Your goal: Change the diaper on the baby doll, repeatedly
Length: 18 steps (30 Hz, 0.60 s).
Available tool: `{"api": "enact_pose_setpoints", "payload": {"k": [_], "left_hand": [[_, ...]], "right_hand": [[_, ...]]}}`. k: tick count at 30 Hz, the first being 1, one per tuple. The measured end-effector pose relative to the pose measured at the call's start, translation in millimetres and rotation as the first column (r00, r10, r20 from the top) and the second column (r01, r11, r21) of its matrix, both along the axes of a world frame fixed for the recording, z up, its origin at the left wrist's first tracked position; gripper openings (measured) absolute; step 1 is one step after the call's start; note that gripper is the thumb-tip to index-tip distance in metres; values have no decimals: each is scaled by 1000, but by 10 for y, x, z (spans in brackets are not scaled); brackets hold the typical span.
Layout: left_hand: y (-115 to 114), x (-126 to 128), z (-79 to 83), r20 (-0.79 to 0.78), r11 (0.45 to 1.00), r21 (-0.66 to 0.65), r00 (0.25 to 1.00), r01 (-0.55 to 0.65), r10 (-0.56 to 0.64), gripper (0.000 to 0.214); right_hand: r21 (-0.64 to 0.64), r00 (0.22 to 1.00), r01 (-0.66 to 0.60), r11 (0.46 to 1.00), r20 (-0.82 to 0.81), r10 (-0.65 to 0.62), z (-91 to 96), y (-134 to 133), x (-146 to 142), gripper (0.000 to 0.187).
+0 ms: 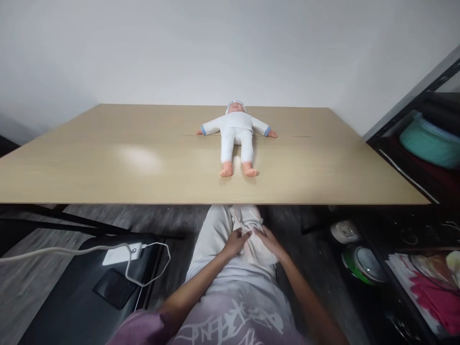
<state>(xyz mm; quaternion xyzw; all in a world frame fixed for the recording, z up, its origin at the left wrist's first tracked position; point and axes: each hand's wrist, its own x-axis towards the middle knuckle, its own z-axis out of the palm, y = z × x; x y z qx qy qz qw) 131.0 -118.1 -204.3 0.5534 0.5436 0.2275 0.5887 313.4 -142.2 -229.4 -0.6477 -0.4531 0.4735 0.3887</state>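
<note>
A baby doll (236,129) in a white outfit with blue cuffs lies on its back on the wooden table (151,182), arms spread wide and bare feet toward me. Below the table edge, a pale pinkish cloth (257,254), perhaps a small garment, rests on my lap. My left hand (236,243) grips its left side, and my right hand (269,243) has hold of the right side. Both thumbs lie on top of the fabric, close together; most of the other fingers are hidden in or behind it.
On the left, a black seat (68,292) carries a white power bank (122,254) with a cable and a dark phone (115,288). A black shelf on the right holds a teal container (431,141), a green-rimmed tub (362,263) and pink cloth (436,302).
</note>
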Motion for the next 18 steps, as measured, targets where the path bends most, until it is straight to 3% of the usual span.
{"api": "enact_pose_setpoints", "payload": {"k": [3, 6, 8, 10, 13, 18], "left_hand": [[-318, -40, 384, 143, 998, 36, 989, -46, 40, 90], [-833, -289, 936, 253, 989, 128, 966, -78, 44, 72], [-1121, -472, 1257, 285, 979, 184, 958, -83, 27, 60], [-1254, -602, 1463, 279, 967, 240, 960, -88, 19, 54], [-1123, -669, 1549, 281, 939, 321, 959, -124, 31, 54], [-555, -632, 1335, 329, 940, 240, 931, -243, 157, 66]], "right_hand": [[42, 996, -25, 999, -86, 28, 389, -254, -76, 79], [138, 976, -46, 989, -204, 74, 958, -770, -139, 66], [204, 975, -72, 976, -190, 112, 1319, -1071, -196, 55], [275, 984, -78, 958, -134, 118, 1580, -1217, -277, 48], [341, 993, -49, 939, -80, 81, 1744, -1107, -434, 44], [347, 1000, 22, 938, -5, -21, 1605, -567, -649, 41]]}}
